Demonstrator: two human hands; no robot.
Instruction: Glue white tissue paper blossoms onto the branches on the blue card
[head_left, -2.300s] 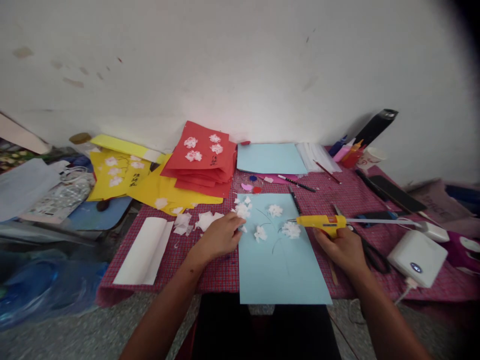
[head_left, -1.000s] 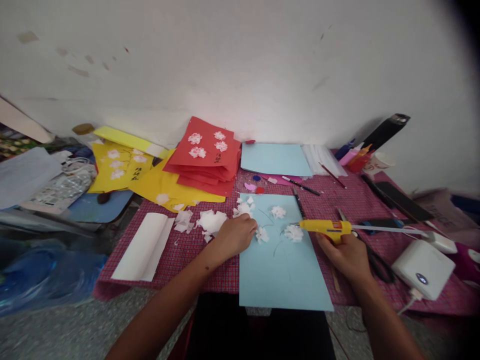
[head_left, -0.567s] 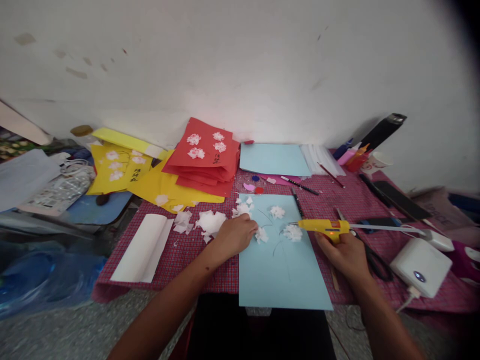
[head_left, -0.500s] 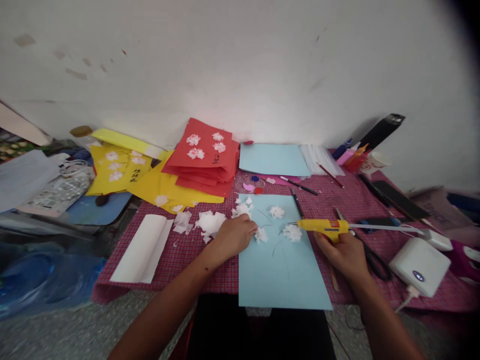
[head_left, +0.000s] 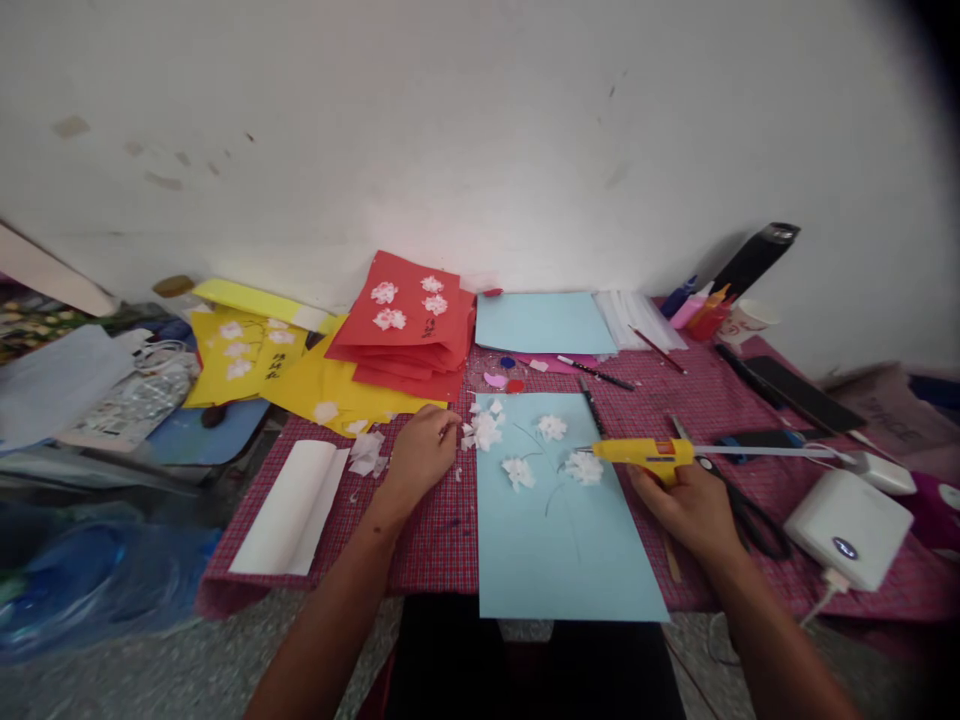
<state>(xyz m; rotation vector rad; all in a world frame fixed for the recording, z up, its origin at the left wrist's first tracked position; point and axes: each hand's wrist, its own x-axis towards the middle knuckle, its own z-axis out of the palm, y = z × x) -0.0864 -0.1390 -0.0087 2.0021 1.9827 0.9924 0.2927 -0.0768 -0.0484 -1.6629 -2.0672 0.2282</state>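
Note:
A yellow hot glue gun with a long clear glue stick at its back is gripped by my right hand. Its nozzle points left, beside a white crumpled-paper flower on the light blue sheet. That sheet carries thin dark drawn stems and two more paper flowers, one higher up and one to the left. My left hand is left of the sheet with its fingers curled together; what they hold, if anything, is hidden. Right by its fingertips lie loose white paper petals.
Folded white paper lies at the left. Red cards and yellow cards with flowers stand behind. Black-handled scissors, a white power box, paint bottles and a dark phone are at the right.
My left hand has left the flower on the left of the blue sheet and moved left, over where scraps of white paper lay. The glue gun stays in nearly the same spot.

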